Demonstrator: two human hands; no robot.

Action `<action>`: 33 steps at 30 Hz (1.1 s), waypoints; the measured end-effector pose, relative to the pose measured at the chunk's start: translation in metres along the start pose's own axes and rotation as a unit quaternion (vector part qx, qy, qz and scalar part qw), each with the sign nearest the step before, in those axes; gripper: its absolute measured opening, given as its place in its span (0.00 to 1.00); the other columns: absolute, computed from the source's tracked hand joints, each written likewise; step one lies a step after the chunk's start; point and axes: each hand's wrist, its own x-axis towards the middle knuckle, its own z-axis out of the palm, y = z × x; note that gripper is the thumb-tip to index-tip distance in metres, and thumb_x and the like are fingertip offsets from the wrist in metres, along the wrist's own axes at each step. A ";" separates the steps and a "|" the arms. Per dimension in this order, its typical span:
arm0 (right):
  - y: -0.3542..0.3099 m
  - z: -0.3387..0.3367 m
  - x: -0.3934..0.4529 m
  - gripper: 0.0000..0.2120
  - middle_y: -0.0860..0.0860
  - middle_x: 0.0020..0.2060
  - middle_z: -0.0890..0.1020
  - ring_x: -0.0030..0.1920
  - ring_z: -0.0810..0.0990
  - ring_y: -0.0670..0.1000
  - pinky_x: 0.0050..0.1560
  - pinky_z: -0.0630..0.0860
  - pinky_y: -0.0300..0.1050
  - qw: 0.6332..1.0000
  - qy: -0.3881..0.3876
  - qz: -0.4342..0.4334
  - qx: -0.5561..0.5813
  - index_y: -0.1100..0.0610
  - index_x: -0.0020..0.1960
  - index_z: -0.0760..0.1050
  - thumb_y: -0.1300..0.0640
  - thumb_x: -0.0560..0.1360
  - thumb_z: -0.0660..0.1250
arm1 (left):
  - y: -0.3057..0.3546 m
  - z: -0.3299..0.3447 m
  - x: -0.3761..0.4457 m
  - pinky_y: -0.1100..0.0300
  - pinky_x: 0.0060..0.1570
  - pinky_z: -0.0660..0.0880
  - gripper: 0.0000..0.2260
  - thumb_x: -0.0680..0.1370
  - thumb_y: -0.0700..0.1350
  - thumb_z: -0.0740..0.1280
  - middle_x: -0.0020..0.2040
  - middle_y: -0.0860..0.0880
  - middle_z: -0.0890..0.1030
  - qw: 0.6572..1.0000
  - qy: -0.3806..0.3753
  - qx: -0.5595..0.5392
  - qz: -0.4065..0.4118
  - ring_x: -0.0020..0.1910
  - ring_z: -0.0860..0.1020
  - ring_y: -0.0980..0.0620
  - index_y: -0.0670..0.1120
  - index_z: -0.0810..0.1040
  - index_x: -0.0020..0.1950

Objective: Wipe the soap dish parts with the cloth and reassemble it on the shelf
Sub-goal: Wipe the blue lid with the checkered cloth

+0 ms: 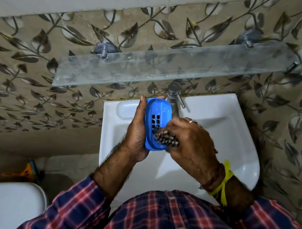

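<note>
Left hand (pixel 137 130) grips the blue tray (pixel 156 124) over the sink (pixel 238 146); right hand (pixel 191 141) fingers bunch a cloth (pixel 162 138) against it. Hard rubbing could knock the tray loose.

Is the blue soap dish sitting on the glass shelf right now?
No, the left hand holds the blue soap dish over the sink, below the glass shelf.

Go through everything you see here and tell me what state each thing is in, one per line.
Blue soap dish part: held over the sink, off the shelf, being wiped.
Cloth: bunched, pressed against the dish part.
Left hand: grips the dish part.
Right hand: holds the cloth.
Glass shelf: nothing on it.
Tap: no water seen running.
Sink: looks dry.
</note>
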 end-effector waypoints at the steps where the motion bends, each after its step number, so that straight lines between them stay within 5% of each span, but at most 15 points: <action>1: 0.001 0.000 0.002 0.08 0.51 0.41 0.82 0.42 0.80 0.55 0.39 0.75 0.43 0.999 0.034 0.040 0.005 0.57 0.46 0.81 0.63 0.68 0.75 | -0.002 0.001 -0.001 0.53 0.41 0.82 0.28 0.78 0.71 0.53 0.47 0.47 0.87 1.000 0.001 0.001 -0.002 0.43 0.85 0.49 0.55 0.84 0.59; 4: -0.002 0.002 0.010 0.07 0.53 0.41 0.82 0.42 0.81 0.57 0.39 0.79 0.48 0.991 0.092 0.093 0.025 0.59 0.45 0.80 0.62 0.68 0.75 | -0.008 0.006 -0.003 0.52 0.42 0.82 0.29 0.79 0.70 0.52 0.48 0.47 0.87 1.000 -0.013 -0.003 -0.016 0.46 0.86 0.48 0.55 0.86 0.55; 8: -0.005 0.003 0.004 0.11 0.50 0.45 0.82 0.46 0.80 0.55 0.44 0.80 0.49 1.000 0.013 0.016 0.008 0.56 0.49 0.81 0.63 0.67 0.74 | -0.009 0.005 -0.005 0.52 0.45 0.82 0.29 0.79 0.70 0.53 0.52 0.46 0.86 1.000 -0.007 -0.014 -0.012 0.49 0.85 0.47 0.54 0.83 0.62; 12: 0.000 0.000 0.011 0.07 0.52 0.44 0.82 0.43 0.81 0.56 0.41 0.78 0.47 0.993 0.085 0.078 0.005 0.58 0.47 0.80 0.62 0.69 0.74 | -0.013 0.009 -0.007 0.50 0.47 0.83 0.29 0.79 0.70 0.53 0.54 0.45 0.86 1.000 0.000 -0.015 -0.009 0.51 0.85 0.46 0.54 0.84 0.60; 16: -0.004 0.000 0.003 0.12 0.50 0.45 0.80 0.45 0.78 0.54 0.43 0.78 0.48 1.000 0.008 -0.026 0.001 0.55 0.51 0.82 0.64 0.68 0.73 | -0.008 0.005 -0.008 0.53 0.44 0.82 0.29 0.79 0.70 0.52 0.51 0.46 0.87 1.000 -0.010 -0.027 -0.007 0.48 0.85 0.48 0.54 0.84 0.60; 20: -0.001 -0.005 0.006 0.13 0.49 0.48 0.80 0.47 0.78 0.55 0.44 0.79 0.51 0.998 0.034 0.039 -0.045 0.55 0.52 0.82 0.63 0.68 0.74 | -0.013 0.006 -0.010 0.49 0.48 0.82 0.29 0.78 0.71 0.53 0.56 0.44 0.85 1.000 -0.001 -0.014 -0.012 0.52 0.84 0.45 0.54 0.82 0.63; 25: -0.003 -0.004 -0.005 0.17 0.51 0.47 0.81 0.43 0.78 0.56 0.38 0.77 0.48 0.997 0.004 -0.056 -0.059 0.54 0.52 0.83 0.65 0.64 0.74 | -0.011 0.002 -0.012 0.52 0.44 0.82 0.29 0.78 0.71 0.53 0.50 0.46 0.86 1.000 -0.010 -0.021 -0.019 0.46 0.85 0.47 0.54 0.83 0.61; 29: -0.001 -0.005 0.004 0.15 0.48 0.47 0.80 0.46 0.78 0.54 0.42 0.77 0.48 0.997 0.038 0.031 -0.057 0.52 0.51 0.83 0.63 0.66 0.75 | -0.013 0.008 -0.013 0.49 0.47 0.82 0.31 0.78 0.71 0.54 0.55 0.44 0.85 1.000 0.003 -0.019 -0.016 0.50 0.84 0.45 0.52 0.80 0.66; 33: -0.003 0.002 -0.004 0.17 0.49 0.47 0.81 0.45 0.79 0.54 0.42 0.77 0.46 0.999 0.038 -0.005 -0.037 0.53 0.54 0.82 0.63 0.66 0.75 | -0.006 0.004 -0.014 0.51 0.44 0.82 0.30 0.78 0.71 0.54 0.52 0.45 0.86 1.000 -0.010 -0.025 -0.006 0.48 0.85 0.46 0.53 0.83 0.63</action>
